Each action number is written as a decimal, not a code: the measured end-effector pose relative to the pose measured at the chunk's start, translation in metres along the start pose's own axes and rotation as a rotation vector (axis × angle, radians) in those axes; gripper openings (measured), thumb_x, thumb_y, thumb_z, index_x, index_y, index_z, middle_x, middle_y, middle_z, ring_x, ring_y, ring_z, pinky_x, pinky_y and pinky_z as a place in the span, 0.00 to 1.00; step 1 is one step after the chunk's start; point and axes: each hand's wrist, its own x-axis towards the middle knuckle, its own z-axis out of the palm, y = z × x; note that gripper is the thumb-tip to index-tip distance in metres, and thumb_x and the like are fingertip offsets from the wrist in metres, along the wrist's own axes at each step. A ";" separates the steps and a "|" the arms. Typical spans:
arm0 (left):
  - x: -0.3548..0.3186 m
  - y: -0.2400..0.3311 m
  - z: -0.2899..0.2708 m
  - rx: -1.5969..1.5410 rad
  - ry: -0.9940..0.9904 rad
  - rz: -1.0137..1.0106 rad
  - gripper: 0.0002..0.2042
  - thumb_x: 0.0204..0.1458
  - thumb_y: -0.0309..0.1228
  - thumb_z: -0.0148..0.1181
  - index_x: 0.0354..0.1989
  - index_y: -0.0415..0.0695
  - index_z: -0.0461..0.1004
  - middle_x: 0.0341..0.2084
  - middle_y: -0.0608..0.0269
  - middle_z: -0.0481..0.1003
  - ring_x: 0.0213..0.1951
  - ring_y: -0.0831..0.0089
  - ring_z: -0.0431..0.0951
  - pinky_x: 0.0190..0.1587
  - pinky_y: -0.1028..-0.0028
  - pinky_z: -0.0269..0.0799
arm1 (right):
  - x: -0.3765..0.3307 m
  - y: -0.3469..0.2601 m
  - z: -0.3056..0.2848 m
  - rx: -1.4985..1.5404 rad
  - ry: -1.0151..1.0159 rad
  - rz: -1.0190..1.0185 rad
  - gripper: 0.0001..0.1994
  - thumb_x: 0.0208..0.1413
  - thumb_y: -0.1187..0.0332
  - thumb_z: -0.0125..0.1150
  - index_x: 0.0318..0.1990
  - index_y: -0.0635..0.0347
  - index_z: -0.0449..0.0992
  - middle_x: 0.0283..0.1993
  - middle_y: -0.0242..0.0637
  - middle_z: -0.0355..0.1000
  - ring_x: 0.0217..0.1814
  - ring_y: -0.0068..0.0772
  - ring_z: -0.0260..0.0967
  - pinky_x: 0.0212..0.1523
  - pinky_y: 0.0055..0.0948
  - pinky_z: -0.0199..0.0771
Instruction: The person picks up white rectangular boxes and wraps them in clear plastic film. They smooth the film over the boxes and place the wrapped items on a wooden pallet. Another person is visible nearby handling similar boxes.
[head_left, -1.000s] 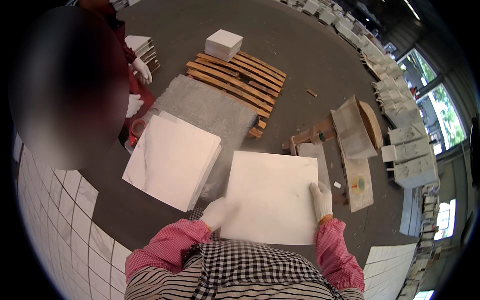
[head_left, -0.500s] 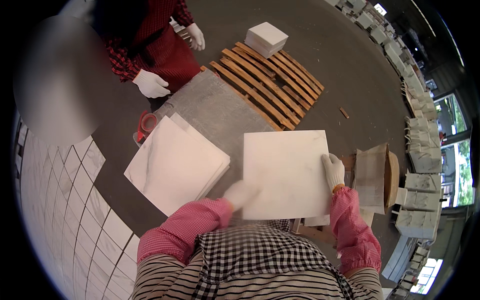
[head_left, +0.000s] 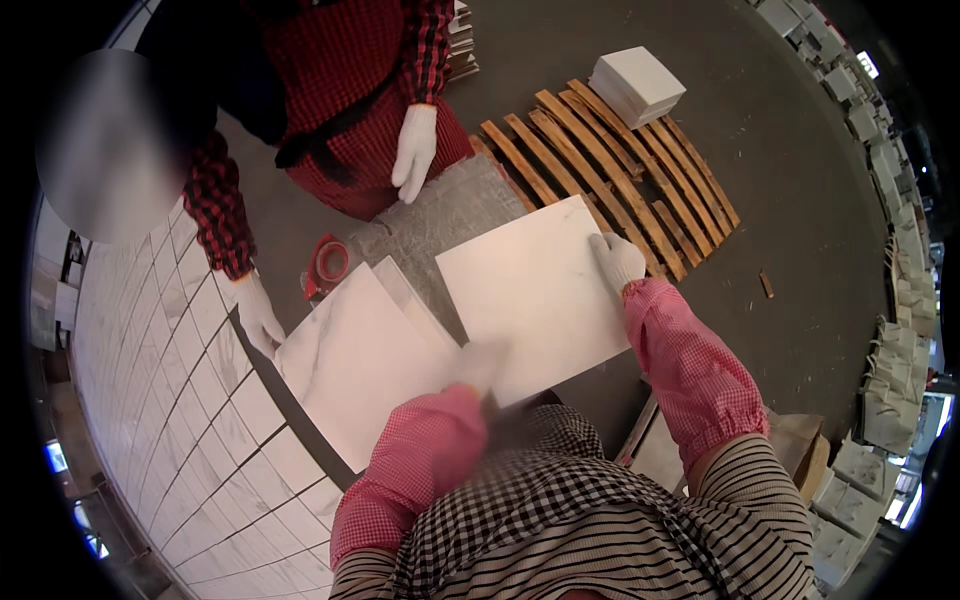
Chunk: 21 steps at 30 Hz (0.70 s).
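Currently | your right grip (head_left: 622,262) clasps the marbled tile (head_left: 540,290) by its right edge; left grip (head_left: 480,368) blurred, can't tell its hold | tile just right of tile stack (head_left: 360,350) | leftward swing could chip edges

L hand (head_left: 480,364) blurred, close in; R hand (head_left: 619,260) gloved, fwd.

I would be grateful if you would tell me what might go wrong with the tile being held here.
The white tile might tip or slip: the right hand grips its far edge, but the left hand is too blurred to confirm support.
Its edge appears close to the tile stack, so a knock could chip a corner.
A co-worker's gloved hand is by the stack's edge and could get pinched if tiles shift.
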 end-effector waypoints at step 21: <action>0.063 0.089 0.001 0.632 0.074 -0.193 0.29 0.56 0.54 0.52 0.45 0.38 0.83 0.47 0.37 0.80 0.54 0.46 0.80 0.59 0.56 0.74 | 0.103 -0.020 0.070 0.101 -0.184 -0.149 0.24 0.71 0.50 0.44 0.56 0.62 0.72 0.46 0.55 0.80 0.51 0.58 0.78 0.56 0.50 0.74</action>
